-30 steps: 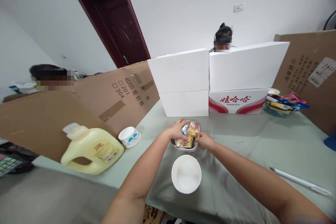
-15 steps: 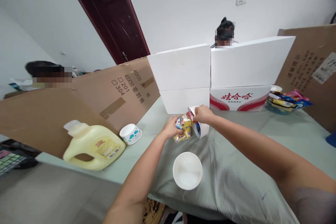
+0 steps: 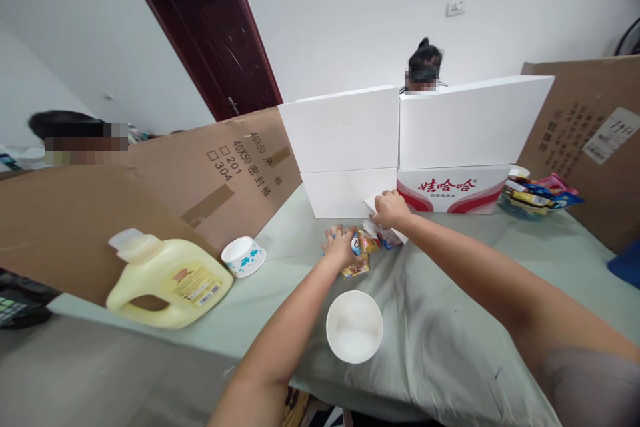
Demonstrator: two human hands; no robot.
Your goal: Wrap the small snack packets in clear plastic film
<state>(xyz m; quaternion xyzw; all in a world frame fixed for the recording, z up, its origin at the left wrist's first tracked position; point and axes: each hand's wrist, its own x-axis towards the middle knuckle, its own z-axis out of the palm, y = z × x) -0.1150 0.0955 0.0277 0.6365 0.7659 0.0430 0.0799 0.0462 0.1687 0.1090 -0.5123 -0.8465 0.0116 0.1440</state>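
My left hand (image 3: 341, 245) rests on the grey-green cloth, its fingers curled over several small snack packets (image 3: 369, 243). One yellow packet (image 3: 356, 269) lies just below that hand. My right hand (image 3: 391, 208) is further back, closed on the rim of a small white bowl (image 3: 400, 234). The bowl is tipped over above the packets and mostly hidden by the hand. An empty white bowl (image 3: 354, 327) stands upright on the cloth, nearer to me than both hands.
A yellow jug (image 3: 167, 280) and a small teal-patterned bowl (image 3: 243, 255) sit to the left. White boxes (image 3: 345, 127) and a red-printed box (image 3: 453, 190) form a wall behind. At the right is a bowl of snacks (image 3: 537, 197). Cardboard screens (image 3: 210, 173) stand alongside; other people sit beyond.
My right hand lifted the small bowl off the cloth, tipped it and carried it back towards the boxes. The packets came out, and my left hand lowered them onto the cloth.
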